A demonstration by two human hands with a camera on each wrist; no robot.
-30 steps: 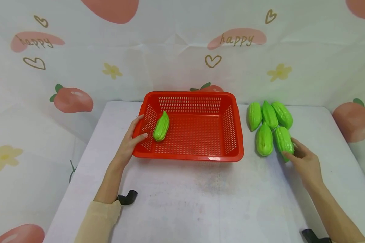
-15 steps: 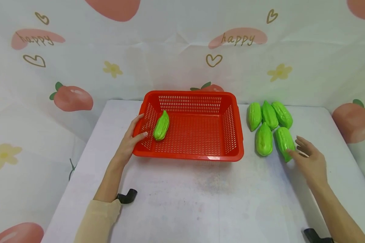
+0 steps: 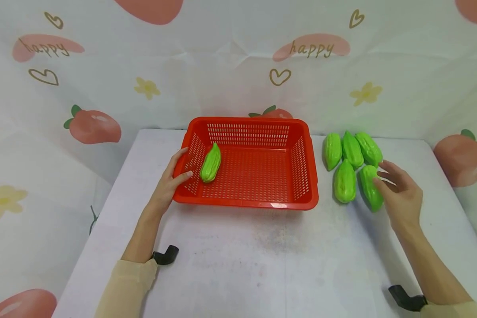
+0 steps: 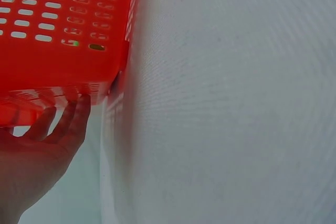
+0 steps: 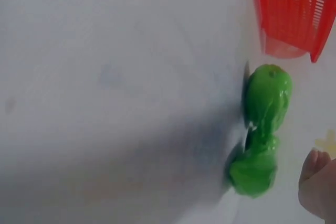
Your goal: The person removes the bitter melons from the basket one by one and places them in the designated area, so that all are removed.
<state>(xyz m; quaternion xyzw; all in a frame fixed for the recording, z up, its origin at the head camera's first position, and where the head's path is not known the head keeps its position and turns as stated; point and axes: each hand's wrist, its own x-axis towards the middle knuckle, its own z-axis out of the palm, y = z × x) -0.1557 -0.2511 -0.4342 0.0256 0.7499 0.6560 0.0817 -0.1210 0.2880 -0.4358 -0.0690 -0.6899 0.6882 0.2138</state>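
A red plastic basket (image 3: 246, 206) with slotted walls stands at the back of the table, one glossy green bitter melon (image 3: 211, 163) lying inside near its left wall. My left hand (image 3: 167, 187) grips the basket's left side, thumb over the rim; the left wrist view shows fingertips (image 4: 83, 103) against the outer wall. Right of the basket, several more bitter melons lie in a cluster, such as one (image 3: 345, 182) at the front. Over the front right bitter melon (image 3: 369, 187) hovers my right hand (image 3: 403, 192), fingers loosely bent and thumb apart, overlapping it in the head view.
A white table (image 3: 238, 265) holds everything, with a patterned cloth backdrop (image 3: 230, 75) right behind. Black wrist mounts (image 3: 166, 255) sit on both forearms. Close to the basket's right wall lies the leftmost bitter melon (image 3: 332, 151) of the back row.
My right hand first drew back right from the front right bitter melon, then moved up and left over it. That bitter melon has turned slightly. The left hand and basket stay put.
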